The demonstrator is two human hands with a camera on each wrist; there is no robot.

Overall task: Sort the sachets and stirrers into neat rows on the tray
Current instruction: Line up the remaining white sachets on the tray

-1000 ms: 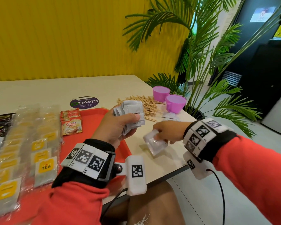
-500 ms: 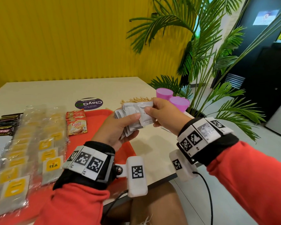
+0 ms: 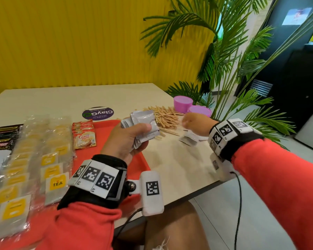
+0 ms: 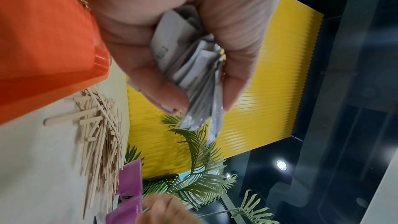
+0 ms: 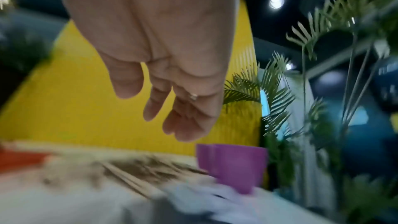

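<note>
- The left hand (image 3: 126, 139) grips a fanned stack of silver foil sachets (image 3: 143, 127) above the far right corner of the red plastic tray (image 3: 105, 130), thumb pressed on top; its fingers (image 4: 232, 57) curl round the stack.
- The right hand (image 3: 193, 125) hovers empty, fingers (image 5: 187, 125) loosely extended, over the beige tabletop (image 3: 179, 165); motion blur smears it.
- A few loose silver sachets (image 3: 188, 138) lie beneath it, partly hidden.
- A heap of wooden stirrers (image 3: 166, 118) lies beside two purple plastic cups (image 3: 182, 103).
- Rows of clear-wrapped yellow tea sachets (image 3: 34, 159) fill the tray's left, cut off by the frame.

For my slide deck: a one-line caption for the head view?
Left hand grips silver sachets above red tray; empty right hand hovers over table.
</note>
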